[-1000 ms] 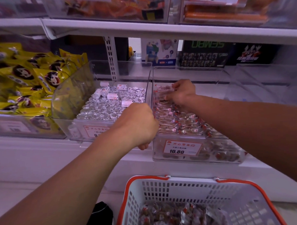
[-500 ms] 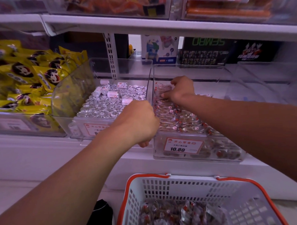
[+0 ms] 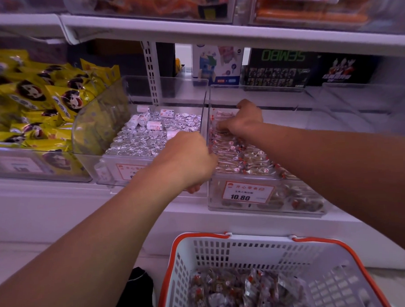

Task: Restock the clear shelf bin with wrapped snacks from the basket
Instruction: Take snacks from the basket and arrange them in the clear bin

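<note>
L hand (image 3: 185,160): fingers curled at bin's left wall; grip on wall or snacks can't be told.
R hand (image 3: 243,119): being pressed fingers-down into snacks (image 3: 238,156) at back of bin (image 3: 264,204); hold unclear.
Basket (image 3: 247,251): being kept below shelf, more snacks inside.
Risk: bin is being filled near the rim; pieces prob. spilling over the front or into the foil-candy bin (image 3: 150,141) if shoved.
Shelf (image 3: 71,205): white, store aisle; yellow bags (image 3: 39,102) at left.

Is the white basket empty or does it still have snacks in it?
Not empty: wrapped snacks cover the bottom of the basket.
</note>
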`<state>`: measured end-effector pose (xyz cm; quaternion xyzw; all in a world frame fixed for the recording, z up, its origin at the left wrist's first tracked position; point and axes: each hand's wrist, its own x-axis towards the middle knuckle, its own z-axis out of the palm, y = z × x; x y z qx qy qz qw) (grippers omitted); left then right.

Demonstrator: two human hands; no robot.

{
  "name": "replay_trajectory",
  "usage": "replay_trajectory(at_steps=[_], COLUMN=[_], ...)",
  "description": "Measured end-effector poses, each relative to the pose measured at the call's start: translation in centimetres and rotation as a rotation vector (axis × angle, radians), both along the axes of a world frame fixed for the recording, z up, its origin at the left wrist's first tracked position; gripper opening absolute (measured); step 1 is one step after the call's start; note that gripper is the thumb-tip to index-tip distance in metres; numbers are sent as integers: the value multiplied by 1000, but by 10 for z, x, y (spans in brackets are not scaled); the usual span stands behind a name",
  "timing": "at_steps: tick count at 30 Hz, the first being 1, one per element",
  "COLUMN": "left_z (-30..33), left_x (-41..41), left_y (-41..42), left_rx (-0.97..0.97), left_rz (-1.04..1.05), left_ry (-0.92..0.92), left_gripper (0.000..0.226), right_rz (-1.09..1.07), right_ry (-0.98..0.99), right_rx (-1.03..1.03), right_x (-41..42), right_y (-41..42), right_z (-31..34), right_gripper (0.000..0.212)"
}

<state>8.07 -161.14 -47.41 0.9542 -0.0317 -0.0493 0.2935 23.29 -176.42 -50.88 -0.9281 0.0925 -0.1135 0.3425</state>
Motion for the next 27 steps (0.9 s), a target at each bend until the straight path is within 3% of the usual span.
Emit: replay_trajectory(at_steps=[3,5,7,9,11,13,15,17,19,20,22,24,27], left_z=[7,11,12,5,-15,-50,-94,-146,-204,-231,-281,-318,-353], left_x=[-3,-6,-14,-29,-45,-56,-70,-85,-102,-113,-137,-159,-179], left_y=[4,8,15,17,7,-12,-32,-44,-47,-48,-51,-59,-73], left_rx=[169,228,190,130,223,410,501,525,523,491,399,295,143], left_rz=[11,26,-80,-313,-488,-541,-521,-522,-498,-452,-327,-187,-94], left_ry=[-189,-334,-365,-167,122,304,445,558,661,719,796,867,1041], left_gripper=[52,56,48,41,38,33,29,35,51,60,78,95,115], right_rz=[66,137,232,289,264,237,317,473,544,506,375,337,437], right_ry=[59,58,-80,-405,-749,-814,-550,62,581,725,870,986,1140], right_rx=[-62,-103,-202,-285,-276,-193,-203,-265,-219,-172,-102,-49,-52], right_x=[-9,-30,-64,-115,-175,-225,-253,-270,-294,-308,-335,-350,-351], right_y=[-5,-11,-24,-43,-64,-69,-67,-67,-78,-86,-102,-110,-108], right_z=[16,37,56,61,36,-18,-95,-180,-253,-277,-311,-334,-352], right_gripper=[71,58,38,17,19,27,28,18,57,78,111,126,107])
